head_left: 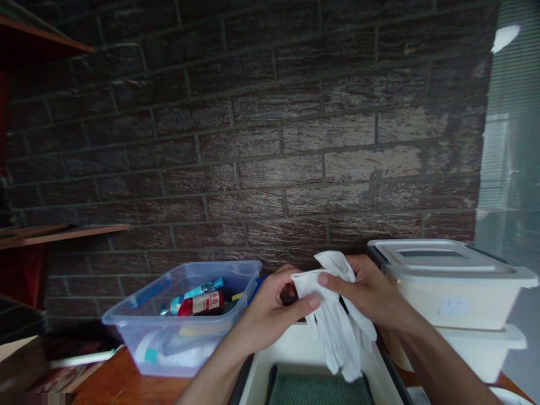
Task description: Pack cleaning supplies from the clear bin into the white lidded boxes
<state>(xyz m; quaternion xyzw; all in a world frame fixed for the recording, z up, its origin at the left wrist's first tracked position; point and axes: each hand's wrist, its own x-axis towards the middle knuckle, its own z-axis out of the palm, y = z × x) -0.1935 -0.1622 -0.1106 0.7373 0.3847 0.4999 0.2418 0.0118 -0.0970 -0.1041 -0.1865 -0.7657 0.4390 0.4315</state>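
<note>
Both of my hands pinch a bunch of white cloth gloves (337,320), whose fingers hang downward. My left hand (274,306) grips the upper left edge between thumb and fingers. On the other side my right hand (367,289) holds the top, its thumb lying across the cloth. Beneath the gloves stands a white bin (278,351), open at the top, with a dark green textured thing (318,389) inside. How many gloves there are I cannot tell.
To the left, a clear plastic tub (122,318) holds several bottles, among them a red bottle (202,304). Two white lidded boxes (447,298) are stacked at the right. A dark brick wall (253,169) rises behind, and wooden shelves (63,235) jut in from the left.
</note>
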